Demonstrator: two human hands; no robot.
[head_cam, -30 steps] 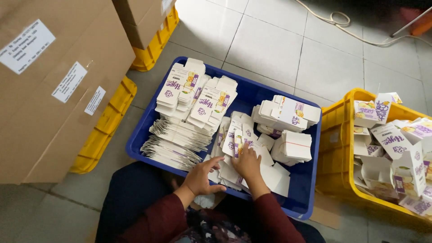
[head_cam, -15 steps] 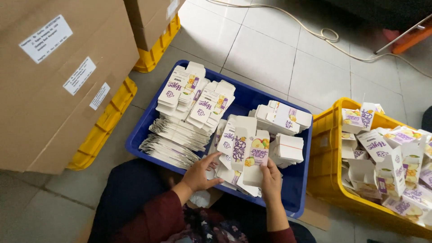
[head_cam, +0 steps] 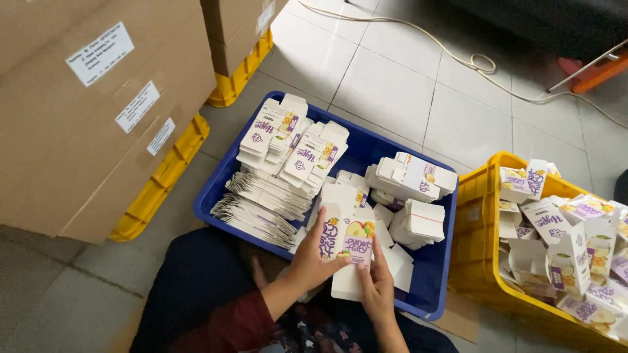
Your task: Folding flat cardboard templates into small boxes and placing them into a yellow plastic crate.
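While both hands close on the same flat carton blank, the left hand grips its left edge with the thumb laid over the printed face, and the right hand pinches the lower right part with fingers curled around it. The blank is white with purple and yellow fruit print, held just above the near rim of the blue crate, over the person's lap.

Inside the crate, loose blanks lie scattered under the held one. Further left, fanned rows of flat blanks lean on edge, with two taller stacks behind them. To the right sit bundled stacks, one bound with a thin band.

Just beside the blue crate on the right stands a yellow crate heaped with folded-up cartons. To the left, large brown cardboard boxes rest on yellow pallets. A pale cable runs across the tiled floor.
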